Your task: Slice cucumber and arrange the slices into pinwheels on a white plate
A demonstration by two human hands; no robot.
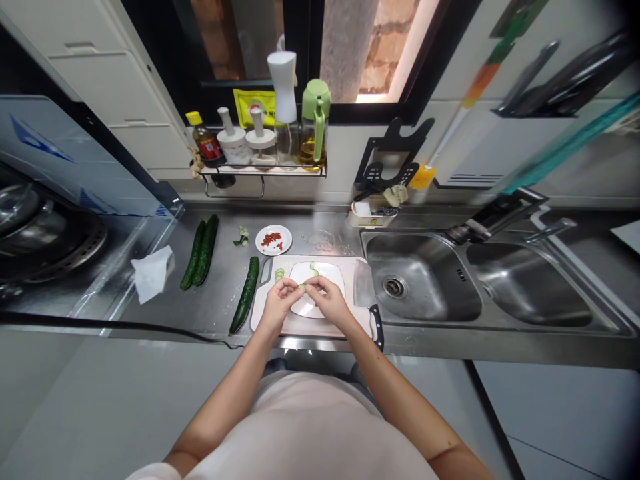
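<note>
Over a white plate (327, 271), my left hand (283, 297) and my right hand (325, 297) meet fingertip to fingertip. Both pinch a small pale green cucumber slice (302, 287), mostly covered by the fingers. On the plate's far part lie a few more cucumber slices (315, 269). The plate rests on a light cutting board (270, 319). Left of the plate, a little stack of slices (279, 273) sits on the board. A knife with a black handle (377, 327) lies along the board's right edge. One whole cucumber (245, 296) is beside the board's left edge.
Two cucumbers (200, 252) and a crumpled white tissue (153, 273) lie farther left. Behind the board are a small dish (273, 250) of chopped red pieces and some cucumber scraps (241, 237). A double sink (425, 310) is on the right; a condiment rack (265, 171) hangs behind.
</note>
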